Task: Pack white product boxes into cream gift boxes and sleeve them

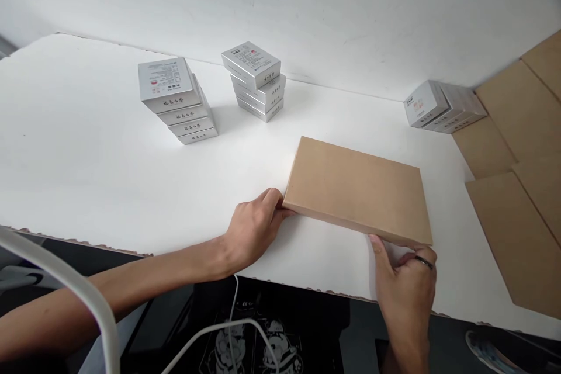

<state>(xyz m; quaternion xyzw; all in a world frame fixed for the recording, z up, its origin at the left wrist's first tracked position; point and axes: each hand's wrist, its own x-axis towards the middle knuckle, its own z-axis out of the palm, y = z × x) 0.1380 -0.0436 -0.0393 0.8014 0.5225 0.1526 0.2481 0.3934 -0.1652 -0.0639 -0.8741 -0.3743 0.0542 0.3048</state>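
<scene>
A flat, closed brown cardboard box (355, 190) lies slightly tilted at the front middle of the white table. My left hand (256, 225) pinches its near left corner, with a fingertip under the lower edge. At the near right corner, my right hand (405, 277) grips the box, its thumb against the front side and its other fingers curled at the corner, partly hidden. A ring sits on one finger of that hand.
Small silver boxes with printing stand in a left stack (177, 102), a middle stack (256, 82) and a leaning row (442, 108) at the back right. Flat brown cardboard pieces (512, 234) lie at the right. White cables (100, 304) cross the table's near side.
</scene>
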